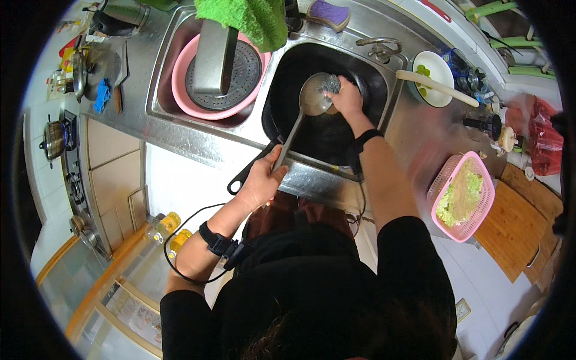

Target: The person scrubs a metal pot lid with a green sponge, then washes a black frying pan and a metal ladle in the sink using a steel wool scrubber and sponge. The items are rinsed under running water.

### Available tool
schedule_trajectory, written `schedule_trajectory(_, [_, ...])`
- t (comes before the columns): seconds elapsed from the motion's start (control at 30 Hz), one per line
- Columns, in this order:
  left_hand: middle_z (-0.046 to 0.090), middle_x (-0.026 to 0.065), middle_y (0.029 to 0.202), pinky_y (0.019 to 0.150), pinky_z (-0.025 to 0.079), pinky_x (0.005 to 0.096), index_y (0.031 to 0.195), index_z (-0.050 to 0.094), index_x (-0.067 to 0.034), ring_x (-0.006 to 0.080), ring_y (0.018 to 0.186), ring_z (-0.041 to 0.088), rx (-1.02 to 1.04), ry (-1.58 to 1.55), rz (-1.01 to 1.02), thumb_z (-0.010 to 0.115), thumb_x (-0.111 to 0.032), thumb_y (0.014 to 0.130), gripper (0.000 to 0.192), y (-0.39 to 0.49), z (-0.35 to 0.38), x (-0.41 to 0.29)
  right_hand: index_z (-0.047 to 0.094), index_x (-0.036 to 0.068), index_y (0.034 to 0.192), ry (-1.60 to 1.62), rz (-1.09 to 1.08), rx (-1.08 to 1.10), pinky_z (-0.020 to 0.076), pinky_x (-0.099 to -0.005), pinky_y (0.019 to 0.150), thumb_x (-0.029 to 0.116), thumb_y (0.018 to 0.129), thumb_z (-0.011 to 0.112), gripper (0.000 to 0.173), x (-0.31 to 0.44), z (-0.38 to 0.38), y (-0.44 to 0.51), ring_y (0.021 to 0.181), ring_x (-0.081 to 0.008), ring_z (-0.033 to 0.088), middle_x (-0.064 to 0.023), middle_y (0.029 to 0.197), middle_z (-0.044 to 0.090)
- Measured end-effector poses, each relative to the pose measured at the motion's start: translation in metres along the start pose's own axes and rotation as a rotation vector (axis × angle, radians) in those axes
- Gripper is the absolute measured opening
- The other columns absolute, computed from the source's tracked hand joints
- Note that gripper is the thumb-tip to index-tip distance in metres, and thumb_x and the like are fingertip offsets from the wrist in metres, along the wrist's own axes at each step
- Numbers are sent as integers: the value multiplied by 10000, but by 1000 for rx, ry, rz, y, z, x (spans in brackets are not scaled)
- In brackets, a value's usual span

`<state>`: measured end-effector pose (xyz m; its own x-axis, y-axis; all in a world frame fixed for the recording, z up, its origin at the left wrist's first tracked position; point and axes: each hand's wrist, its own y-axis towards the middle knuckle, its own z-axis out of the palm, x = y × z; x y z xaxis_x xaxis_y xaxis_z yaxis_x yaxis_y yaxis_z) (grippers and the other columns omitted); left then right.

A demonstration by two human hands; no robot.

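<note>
My left hand [260, 181] grips the handle of a metal ladle [310, 100], whose round bowl is inside the right sink basin. In my right hand [347, 98] is a steel wool scrubber [330, 84], pressed against the bowl's inner side. Cloudy liquid or suds show in the bowl. Beneath both lies a dark wok [288, 108] that fills much of the basin. Its black handle [245, 175] sticks out over the front rim, close to my left hand.
The left basin holds a pink tub [179, 76] with a perforated steamer plate [246, 67]. A faucet [382, 48] rises behind the right basin. At right are a white bowl [443, 67] and a pink basket [483, 202] of lettuce. A cleaver [120, 81] lies on the left counter.
</note>
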<state>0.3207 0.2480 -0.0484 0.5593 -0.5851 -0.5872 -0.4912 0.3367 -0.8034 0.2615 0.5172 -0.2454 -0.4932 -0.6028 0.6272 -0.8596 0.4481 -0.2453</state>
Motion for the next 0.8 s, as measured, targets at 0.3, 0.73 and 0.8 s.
schedule_trajectory(0.3, [671, 271, 874, 674, 545, 396, 1477, 350, 12, 365, 721, 669, -156, 622, 581, 556, -16, 860, 652, 9, -6, 0, 629, 160, 882, -552, -1203, 44, 495, -358, 817, 132, 797, 585, 99, 57, -51, -8, 877, -215, 652, -26, 837, 606])
schedule_trajectory(0.73, [671, 205, 724, 582, 552, 457, 1405, 431, -34, 350, 626, 674, -362, 872, 536, 601, -104, 884, 552, -1, -5, -18, 660, 149, 1060, 31, -574, -255, 542, -419, 829, -106, 684, 565, 464, 54, -58, -34, 983, -320, 652, -67, 1071, 667])
schedule_trajectory(0.8, [634, 130, 672, 482, 509, 375, 1399, 431, -25, 256, 545, 626, -108, 315, 204, 629, -124, 892, 553, 10, -11, -17, 678, 94, 1081, 104, -624, -344, 512, -397, 943, -183, 641, 526, 542, 54, -55, -41, 1085, -319, 625, -93, 1167, 650])
